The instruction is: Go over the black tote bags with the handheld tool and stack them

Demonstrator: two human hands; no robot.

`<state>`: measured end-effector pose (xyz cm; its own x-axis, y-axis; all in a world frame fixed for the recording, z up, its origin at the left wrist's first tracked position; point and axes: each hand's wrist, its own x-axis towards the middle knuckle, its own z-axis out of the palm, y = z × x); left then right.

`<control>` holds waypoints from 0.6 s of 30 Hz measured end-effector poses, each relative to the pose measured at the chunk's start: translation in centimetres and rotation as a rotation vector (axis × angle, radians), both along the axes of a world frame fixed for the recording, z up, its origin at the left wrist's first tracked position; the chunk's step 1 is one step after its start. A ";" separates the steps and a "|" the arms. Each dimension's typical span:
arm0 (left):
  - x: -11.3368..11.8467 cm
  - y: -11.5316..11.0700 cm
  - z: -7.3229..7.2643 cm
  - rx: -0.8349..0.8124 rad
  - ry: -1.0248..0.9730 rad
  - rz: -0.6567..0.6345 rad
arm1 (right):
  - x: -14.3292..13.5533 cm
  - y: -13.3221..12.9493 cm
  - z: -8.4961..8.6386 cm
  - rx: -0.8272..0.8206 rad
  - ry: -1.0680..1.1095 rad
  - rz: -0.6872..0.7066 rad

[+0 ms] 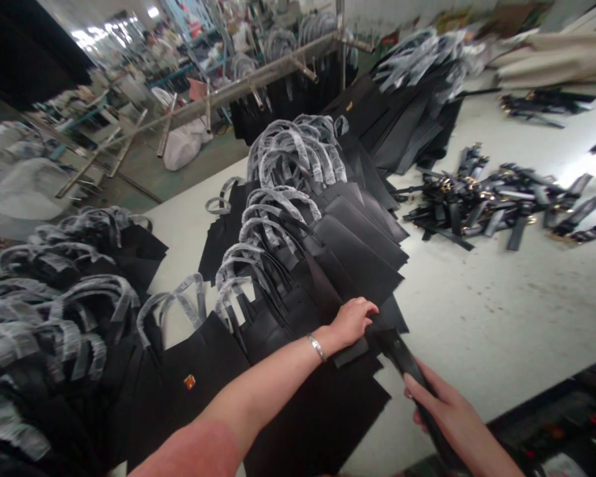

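Observation:
My left hand (pixel 350 322), with a silver bracelet at the wrist, reaches across the pile. Its fingers are bent and closed at the edge of a black leather-like panel (pixel 360 348). At the lower right, my right hand (pixel 437 401) is wrapped round a long black strip (pixel 402 358), whose far end lies by the left fingertips. Whether the strip and panel are joined I cannot tell. Around my hands lie overlapping black bag panels (pixel 352 245), with plastic-wrapped handles (pixel 278 199) looping up on their left side.
More bag panels with wrapped handles (pixel 84 298) fill the left, one bearing a small orange-gold emblem (pixel 189 381). Black straps with gold-coloured hardware (pixel 481 195) lie heaped on the white table (pixel 506 305). Metal rails (pixel 258 73) stand behind the table.

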<state>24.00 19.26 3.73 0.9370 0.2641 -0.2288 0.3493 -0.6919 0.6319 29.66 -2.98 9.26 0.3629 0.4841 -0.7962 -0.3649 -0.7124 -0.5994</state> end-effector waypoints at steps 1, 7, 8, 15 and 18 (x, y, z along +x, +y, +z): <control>0.0 0.1 -0.1 -0.015 -0.006 0.004 | 0.0 -0.1 0.1 -0.005 0.018 -0.002; -0.2 0.4 -0.3 -0.100 -0.063 0.045 | 0.4 1.4 0.4 -0.032 -0.068 0.071; -0.2 0.4 -0.3 -0.113 -0.073 0.057 | 0.6 1.9 0.4 -0.025 -0.102 0.086; -0.1 1.1 -0.7 -0.218 -0.097 0.069 | 0.4 1.2 0.5 -0.077 -0.136 0.097; 0.0 1.4 -0.6 -0.234 -0.100 0.055 | 0.3 1.4 0.6 -0.067 -0.160 0.141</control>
